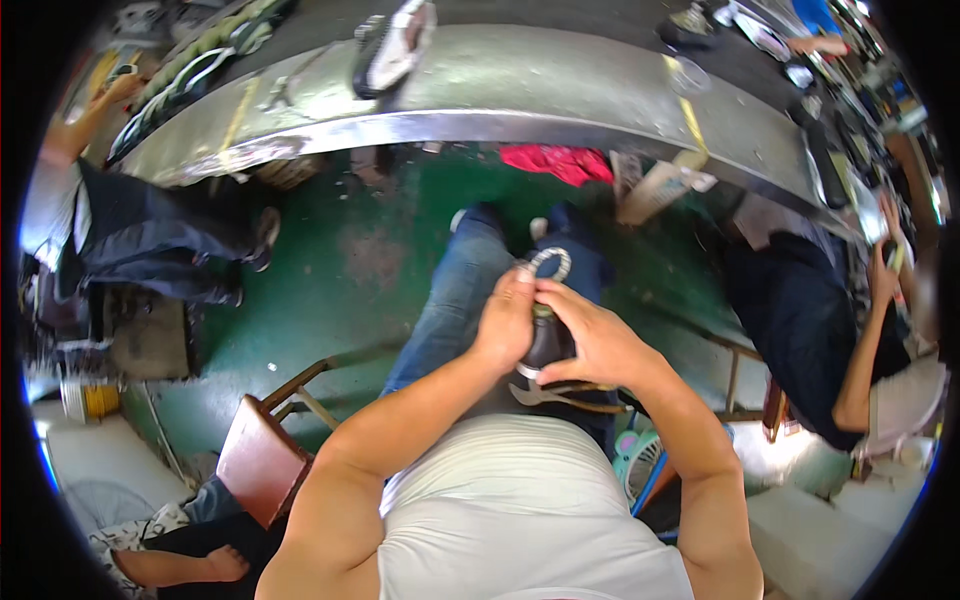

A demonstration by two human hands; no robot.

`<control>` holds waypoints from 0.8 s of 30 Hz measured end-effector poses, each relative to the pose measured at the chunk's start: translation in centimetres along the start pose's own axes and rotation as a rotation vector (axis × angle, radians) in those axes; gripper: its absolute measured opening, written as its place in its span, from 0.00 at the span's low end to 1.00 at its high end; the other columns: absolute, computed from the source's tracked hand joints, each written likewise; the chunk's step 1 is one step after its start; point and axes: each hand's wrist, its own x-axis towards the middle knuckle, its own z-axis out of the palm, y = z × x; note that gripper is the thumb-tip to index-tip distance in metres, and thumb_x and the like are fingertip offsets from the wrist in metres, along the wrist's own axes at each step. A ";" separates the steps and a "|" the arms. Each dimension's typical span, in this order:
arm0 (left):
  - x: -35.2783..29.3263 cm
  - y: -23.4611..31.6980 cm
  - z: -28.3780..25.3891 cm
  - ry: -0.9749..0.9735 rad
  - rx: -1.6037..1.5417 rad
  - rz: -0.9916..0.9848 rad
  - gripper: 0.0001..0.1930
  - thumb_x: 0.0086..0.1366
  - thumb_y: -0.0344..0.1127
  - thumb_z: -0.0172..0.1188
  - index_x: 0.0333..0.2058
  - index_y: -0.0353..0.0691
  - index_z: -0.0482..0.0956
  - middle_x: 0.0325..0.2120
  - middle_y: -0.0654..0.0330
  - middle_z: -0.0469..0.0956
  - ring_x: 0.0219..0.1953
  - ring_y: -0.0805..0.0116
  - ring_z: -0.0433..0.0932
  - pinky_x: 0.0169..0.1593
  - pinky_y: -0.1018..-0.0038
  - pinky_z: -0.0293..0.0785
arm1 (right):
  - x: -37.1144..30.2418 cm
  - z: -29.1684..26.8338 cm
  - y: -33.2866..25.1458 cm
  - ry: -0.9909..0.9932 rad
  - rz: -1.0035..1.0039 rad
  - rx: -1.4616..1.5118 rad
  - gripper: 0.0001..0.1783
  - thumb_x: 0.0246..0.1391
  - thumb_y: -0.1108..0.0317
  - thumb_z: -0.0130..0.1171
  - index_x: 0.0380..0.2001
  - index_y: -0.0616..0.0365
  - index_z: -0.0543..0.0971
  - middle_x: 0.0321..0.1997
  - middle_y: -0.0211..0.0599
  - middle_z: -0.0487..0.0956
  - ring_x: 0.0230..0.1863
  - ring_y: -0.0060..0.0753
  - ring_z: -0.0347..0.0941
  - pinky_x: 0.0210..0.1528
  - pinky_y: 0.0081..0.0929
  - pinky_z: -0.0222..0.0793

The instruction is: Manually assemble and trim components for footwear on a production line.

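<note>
Above my lap I hold a dark shoe (544, 342) with a pale edge at its near end. A black-and-white speckled loop (556, 254) sticks out beyond my fingertips at its far end; I cannot tell whether it is part of the shoe. My left hand (507, 318) presses against the left side, thumb on top near the loop. Around the right side curls my right hand (592, 338), its thumb by the near end. Both hands hide much of the shoe. Just below it, a metal pincer-like tool (540, 393) lies across my lap.
Ahead runs a metal-edged conveyor bench (490, 85) with a grey-and-white shoe (398, 50) on it. Under it lie a red cloth (558, 162) and a cardboard box (655, 190). People work on both sides. A stool (262, 460) and a small fan (632, 460) are close by.
</note>
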 end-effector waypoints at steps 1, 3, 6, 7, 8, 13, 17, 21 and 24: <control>0.3 -0.9 -0.7 0.013 0.181 0.077 0.20 0.79 0.47 0.39 0.48 0.38 0.74 0.40 0.57 0.79 0.43 0.68 0.77 0.52 0.69 0.73 | -0.1 -0.1 -0.3 0.015 -0.018 -0.079 0.52 0.40 0.51 0.75 0.63 0.66 0.63 0.69 0.55 0.64 0.68 0.56 0.63 0.64 0.42 0.66; 0.2 0.2 0.4 -0.120 0.116 0.063 0.20 0.79 0.47 0.38 0.48 0.37 0.73 0.44 0.57 0.77 0.48 0.67 0.75 0.57 0.68 0.69 | -0.6 -0.4 -1.7 0.055 0.032 -0.189 0.52 0.38 0.51 0.77 0.61 0.64 0.63 0.66 0.54 0.67 0.62 0.56 0.70 0.56 0.42 0.73; -0.8 -0.5 -0.2 -0.256 -0.200 -0.037 0.19 0.76 0.38 0.39 0.59 0.35 0.68 0.59 0.55 0.67 0.62 0.66 0.64 0.67 0.68 0.57 | -1.6 0.1 -2.0 0.121 0.012 -0.312 0.51 0.32 0.55 0.79 0.58 0.63 0.64 0.59 0.53 0.71 0.52 0.55 0.76 0.47 0.41 0.78; -1.1 0.0 -0.9 -0.363 -0.299 -0.104 0.22 0.74 0.34 0.40 0.63 0.35 0.65 0.65 0.54 0.61 0.68 0.65 0.58 0.70 0.68 0.51 | -2.1 0.4 -1.7 0.143 0.028 -0.328 0.51 0.32 0.58 0.79 0.58 0.64 0.63 0.59 0.54 0.71 0.53 0.56 0.76 0.47 0.42 0.78; -1.0 -0.1 -2.5 -0.510 -0.283 -0.091 0.33 0.67 0.29 0.49 0.70 0.34 0.53 0.72 0.51 0.47 0.75 0.61 0.44 0.74 0.66 0.39 | -2.4 0.8 -1.2 0.155 0.033 -0.323 0.52 0.32 0.58 0.79 0.60 0.64 0.62 0.60 0.54 0.70 0.54 0.56 0.75 0.50 0.42 0.77; -3.0 4.0 -4.4 -0.578 0.618 0.493 0.59 0.52 0.39 0.73 0.71 0.32 0.39 0.71 0.37 0.39 0.75 0.44 0.36 0.75 0.56 0.37 | -0.7 0.8 -1.1 0.225 0.035 -0.255 0.50 0.33 0.63 0.76 0.61 0.62 0.63 0.61 0.54 0.71 0.57 0.55 0.74 0.50 0.43 0.77; -3.3 5.6 -3.5 -0.504 0.629 0.414 0.60 0.53 0.38 0.75 0.69 0.25 0.35 0.69 0.33 0.44 0.73 0.37 0.44 0.74 0.57 0.44 | 0.1 1.8 -1.2 0.217 0.005 -0.180 0.52 0.39 0.65 0.74 0.65 0.68 0.57 0.65 0.61 0.66 0.62 0.58 0.69 0.59 0.42 0.72; -2.6 4.4 -3.4 -0.546 0.744 0.525 0.55 0.60 0.36 0.67 0.68 0.20 0.32 0.69 0.27 0.39 0.73 0.33 0.42 0.74 0.55 0.44 | -1.0 2.6 -0.2 0.263 -0.057 -0.224 0.54 0.41 0.68 0.72 0.67 0.74 0.52 0.68 0.66 0.62 0.65 0.61 0.67 0.62 0.42 0.70; -2.9 3.5 -3.0 -0.524 0.721 0.513 0.54 0.61 0.36 0.67 0.68 0.21 0.32 0.69 0.27 0.38 0.73 0.32 0.42 0.74 0.53 0.44 | -1.4 3.2 0.2 0.282 -0.095 -0.268 0.55 0.42 0.69 0.71 0.67 0.76 0.49 0.69 0.68 0.60 0.67 0.62 0.65 0.64 0.42 0.68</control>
